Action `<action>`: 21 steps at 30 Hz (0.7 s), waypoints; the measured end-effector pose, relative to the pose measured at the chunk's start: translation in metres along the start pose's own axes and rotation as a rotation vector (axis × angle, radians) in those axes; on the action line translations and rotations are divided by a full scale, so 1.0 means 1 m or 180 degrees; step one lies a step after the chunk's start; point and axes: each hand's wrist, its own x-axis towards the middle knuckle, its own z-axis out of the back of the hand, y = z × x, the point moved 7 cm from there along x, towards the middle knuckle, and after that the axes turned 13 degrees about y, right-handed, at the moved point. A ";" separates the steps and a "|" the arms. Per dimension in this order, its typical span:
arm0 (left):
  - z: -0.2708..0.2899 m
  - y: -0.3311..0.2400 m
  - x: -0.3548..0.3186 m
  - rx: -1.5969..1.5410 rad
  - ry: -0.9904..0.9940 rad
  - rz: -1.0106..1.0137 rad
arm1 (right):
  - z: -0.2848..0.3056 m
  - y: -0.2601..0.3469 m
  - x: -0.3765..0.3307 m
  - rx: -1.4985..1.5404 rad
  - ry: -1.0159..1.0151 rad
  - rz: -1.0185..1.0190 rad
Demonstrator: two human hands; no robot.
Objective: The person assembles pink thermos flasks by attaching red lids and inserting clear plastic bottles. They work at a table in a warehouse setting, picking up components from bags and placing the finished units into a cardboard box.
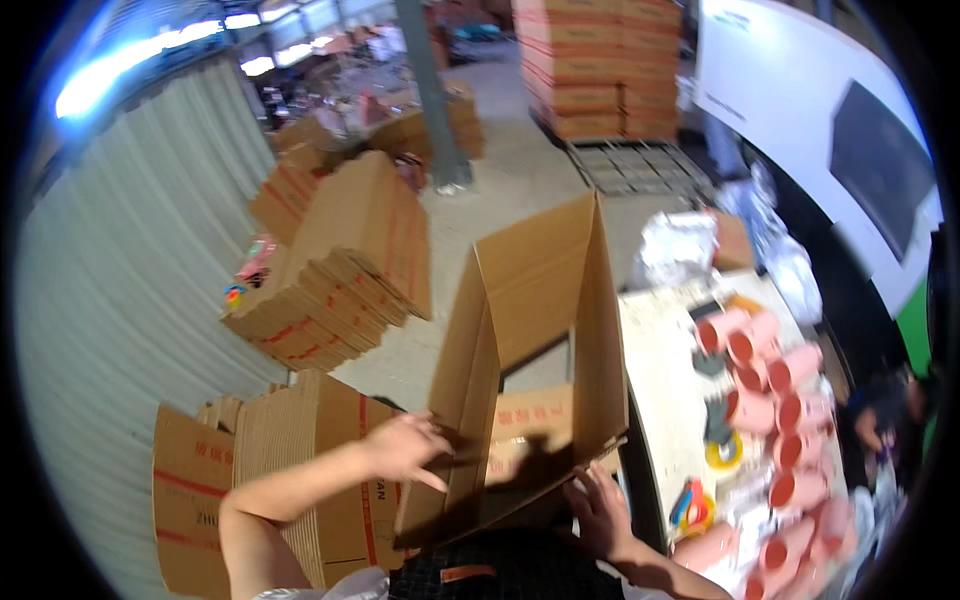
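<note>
An unfolded brown cardboard box (535,285) stands in front of me with its top open. Its underside is open too, since the floor and a printed carton panel (530,420) show through it. Against the outer left wall rests my left hand (408,450), fingers spread and thumb stretched out. At the near right corner, my right hand (600,508) has its fingers bent over the box's edge, gripping it. Part of the right hand's grip is hidden by the cardboard.
Flat cartons stand stacked at left (345,270) and near left (290,470). On the right, a white table (645,370) holds several pink cylinders (800,365), yellow tape (724,450) and a red-and-blue tape dispenser (692,507). A grey post (430,90) and stacked cartons (600,65) stand farther back.
</note>
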 end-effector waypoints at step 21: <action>0.009 0.140 0.012 0.0807 -0.1037 -0.1236 | 0.007 -0.062 -0.042 -0.1565 -0.1639 -0.2205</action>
